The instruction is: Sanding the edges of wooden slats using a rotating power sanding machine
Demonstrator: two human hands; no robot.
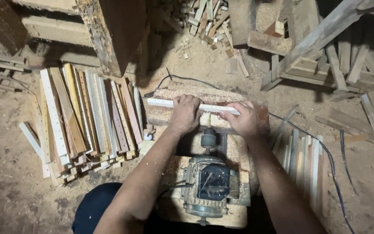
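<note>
Both hands are on the slat [187,105], a thin pale strip lying flat across the sawdust-covered bench [169,93], long axis running left to right, its left end poking out towards the stack. Left hand [185,113] is wrapped over the middle, right hand [241,119] pinches the right end, both clamped on the wood. Just below the slat sits the motor [208,184], its chuck [208,139] pointing up at the strip between the hands. Drilled slats [87,117] are piled left, plain ones [304,164] right, a cable [325,151] trailing past.
</note>
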